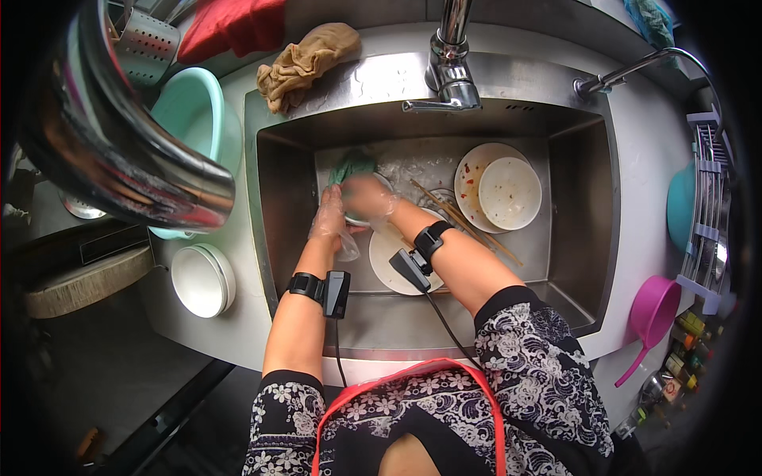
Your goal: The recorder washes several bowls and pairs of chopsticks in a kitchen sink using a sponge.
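Note:
In a clear plastic glove, my left hand [331, 216] grips the left side of a white bowl [381, 182] low in the left part of the steel sink. My right hand [366, 196], also gloved and blurred, is over the bowl's inside, against a green cloth [351, 165]. Whether its fingers close on the cloth cannot be made out. Under my right forearm lies a white plate [393, 265], partly hidden. Wooden chopsticks [470, 221] slant across the sink floor. On the right, a small white bowl [510, 193] with food bits rests on a stained white plate [467, 172].
A chrome faucet [451, 89] stands behind the sink [580, 208]. A tan cloth [312, 62] lies on its back left corner. Stacked white bowls [199, 281] and a mint basin [217, 119] stand left; a pink ladle [655, 306] and dish rack [707, 208] are right. A large chrome object [137, 143] looms upper left.

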Action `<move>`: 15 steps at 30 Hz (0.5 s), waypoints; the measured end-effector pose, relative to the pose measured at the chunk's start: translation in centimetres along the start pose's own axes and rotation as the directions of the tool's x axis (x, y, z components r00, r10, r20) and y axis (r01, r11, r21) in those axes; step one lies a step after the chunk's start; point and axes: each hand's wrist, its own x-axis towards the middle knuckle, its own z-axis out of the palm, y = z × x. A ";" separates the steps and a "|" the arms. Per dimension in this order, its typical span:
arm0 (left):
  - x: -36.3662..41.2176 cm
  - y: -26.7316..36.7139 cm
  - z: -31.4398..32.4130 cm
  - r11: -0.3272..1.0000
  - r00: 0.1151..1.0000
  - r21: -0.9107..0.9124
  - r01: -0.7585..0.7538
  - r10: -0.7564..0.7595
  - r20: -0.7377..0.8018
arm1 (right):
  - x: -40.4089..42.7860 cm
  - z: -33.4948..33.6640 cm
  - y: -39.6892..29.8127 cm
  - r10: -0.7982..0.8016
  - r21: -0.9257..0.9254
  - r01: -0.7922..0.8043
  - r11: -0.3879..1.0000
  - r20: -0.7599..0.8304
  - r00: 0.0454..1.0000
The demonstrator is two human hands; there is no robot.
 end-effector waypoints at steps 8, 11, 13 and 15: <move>0.5 0.3 -1.1 0.990 0.998 0.139 0.024 -0.017 -0.054 | -0.4 -5.6 -3.4 0.362 -0.784 0.085 0.614 0.376 0.853; 1.3 -0.2 -1.3 0.989 0.993 0.139 -0.039 0.053 -0.102 | -0.4 -6.2 -3.3 0.197 -0.786 0.041 0.617 0.205 0.959; 1.7 -0.5 -2.1 0.974 0.987 0.206 -0.091 0.115 -0.109 | -0.5 -6.8 -2.6 0.107 -0.728 -0.091 0.679 -0.024 0.994; 4.4 -3.4 -5.8 0.757 0.849 0.560 -0.338 0.502 -0.166 | -0.2 -5.8 -2.7 0.094 -0.671 -0.149 0.727 -0.118 0.989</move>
